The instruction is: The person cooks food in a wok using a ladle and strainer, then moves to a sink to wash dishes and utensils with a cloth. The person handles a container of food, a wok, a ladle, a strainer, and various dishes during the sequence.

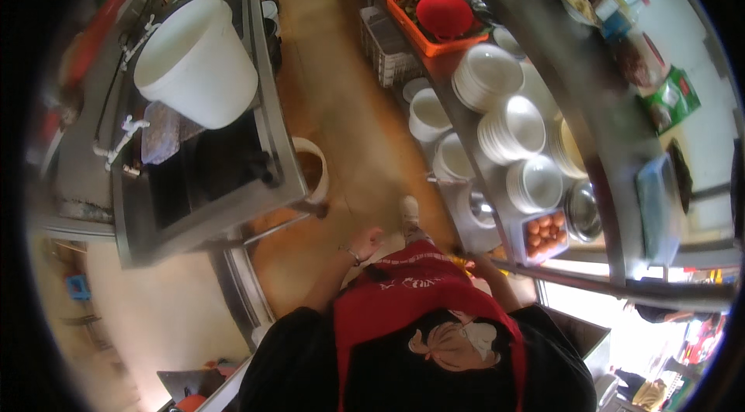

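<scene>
My left hand (368,244) hangs over the aisle beside my red apron (407,272), with a band on the wrist. Nothing shows in it, and its fingers look loosely spread. On the other side of the apron, my right hand (476,263) is low and dark, partly hidden by the apron. A small red and yellow thing (469,265) shows right at it; whether it is held is unclear. The plastic box of eggs (546,235) on the steel shelf is the nearest clear object to that hand. One of my shoes (410,209) is forward on the floor.
A steel sink unit (279,179) with a large white bucket (204,68) runs along the left. Another bucket (314,170) stands on the floor beside it. Stacked white bowls (512,130) and an orange basket (430,45) line the right shelf. The tiled floor (332,74) runs ahead between.
</scene>
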{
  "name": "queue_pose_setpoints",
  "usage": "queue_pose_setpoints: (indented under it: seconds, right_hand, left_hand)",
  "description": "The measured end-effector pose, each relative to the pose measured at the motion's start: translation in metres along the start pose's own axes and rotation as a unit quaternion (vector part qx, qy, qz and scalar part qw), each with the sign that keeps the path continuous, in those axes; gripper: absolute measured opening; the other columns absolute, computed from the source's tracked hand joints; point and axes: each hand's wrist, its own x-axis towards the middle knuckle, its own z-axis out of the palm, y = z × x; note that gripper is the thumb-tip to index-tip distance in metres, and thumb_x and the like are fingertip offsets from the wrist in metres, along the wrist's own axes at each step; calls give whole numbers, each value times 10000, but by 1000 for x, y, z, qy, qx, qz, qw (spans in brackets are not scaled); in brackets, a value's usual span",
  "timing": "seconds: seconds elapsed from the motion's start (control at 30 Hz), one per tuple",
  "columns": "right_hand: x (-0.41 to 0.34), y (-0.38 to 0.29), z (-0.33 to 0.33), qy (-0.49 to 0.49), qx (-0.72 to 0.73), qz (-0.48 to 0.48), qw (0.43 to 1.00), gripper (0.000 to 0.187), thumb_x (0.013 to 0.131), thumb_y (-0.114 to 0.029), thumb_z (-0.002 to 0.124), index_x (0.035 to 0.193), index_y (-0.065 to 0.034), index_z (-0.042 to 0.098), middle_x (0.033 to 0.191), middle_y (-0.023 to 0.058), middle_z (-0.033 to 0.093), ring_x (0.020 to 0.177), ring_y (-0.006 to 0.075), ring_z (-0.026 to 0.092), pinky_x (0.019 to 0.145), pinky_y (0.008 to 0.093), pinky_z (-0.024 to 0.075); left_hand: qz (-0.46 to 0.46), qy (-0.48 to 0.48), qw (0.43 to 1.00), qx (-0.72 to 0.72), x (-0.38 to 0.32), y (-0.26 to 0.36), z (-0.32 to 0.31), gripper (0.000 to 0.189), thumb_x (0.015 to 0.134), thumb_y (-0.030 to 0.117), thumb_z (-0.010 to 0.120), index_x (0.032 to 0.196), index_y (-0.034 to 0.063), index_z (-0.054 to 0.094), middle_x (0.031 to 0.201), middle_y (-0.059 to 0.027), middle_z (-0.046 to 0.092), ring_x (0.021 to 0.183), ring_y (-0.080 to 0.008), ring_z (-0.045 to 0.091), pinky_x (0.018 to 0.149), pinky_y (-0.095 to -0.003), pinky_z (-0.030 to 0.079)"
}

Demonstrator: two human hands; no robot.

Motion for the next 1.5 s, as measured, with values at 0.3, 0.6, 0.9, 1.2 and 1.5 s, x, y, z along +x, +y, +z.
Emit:
queue_pose_setpoints:
  seconds: [0.3, 0.6, 0.9, 1.2, 1.5]
  right_hand:
    - [132, -120, -199, 138, 11, -157, 978, 242, 816, -278, 534, 921, -90, 644, 939, 173, 640, 878, 344, 611, 787, 424, 477]
    - [281, -285, -375, 10, -100, -262, 960, 216, 814, -124, 508, 963, -20, 625, 951, 209, 624, 847, 361, 609, 696, 426, 486]
    - [364, -386, -517, 12, -25, -245, 969, 358, 893, -250, 512, 1192, -57, 549, 994, 199, 627, 892, 333, 610, 768, 412, 471]
    - [493, -439, -633, -34, 176, -119, 977, 363, 911, -236, 529, 1182, 4, 553, 952, 118, 653, 767, 193, 627, 689, 336, 492]
    - [621, -639, -788, 25, 124, -361, 924, 319, 873, -174, 564, 1100, 50, 578, 853, 157, 650, 656, 205, 629, 614, 320, 506]
  left_hand:
    - [-23, 17, 979, 202, 128, 52, -134, 458, 866, 333, 524, 1230, 58, 482, 1163, -174, 558, 1048, -316, 546, 926, -397, 407]
    - [-20, 191, 966, 171, 214, 103, -296, 430, 831, 282, 581, 1183, 43, 521, 1061, -211, 593, 932, -339, 593, 827, -422, 470]
    - [-111, 235, 965, 38, 392, 87, -507, 416, 847, 234, 549, 1228, 77, 494, 1080, -212, 588, 992, -352, 572, 839, -426, 462]
    - [92, 73, 959, 257, 555, 155, -617, 360, 797, 152, 579, 1140, 46, 562, 1085, -191, 591, 964, -360, 579, 832, -433, 458]
    - [-161, 206, 920, 292, 610, 99, -849, 339, 734, 122, 589, 1061, 33, 578, 1049, -210, 571, 929, -371, 561, 807, -442, 458]
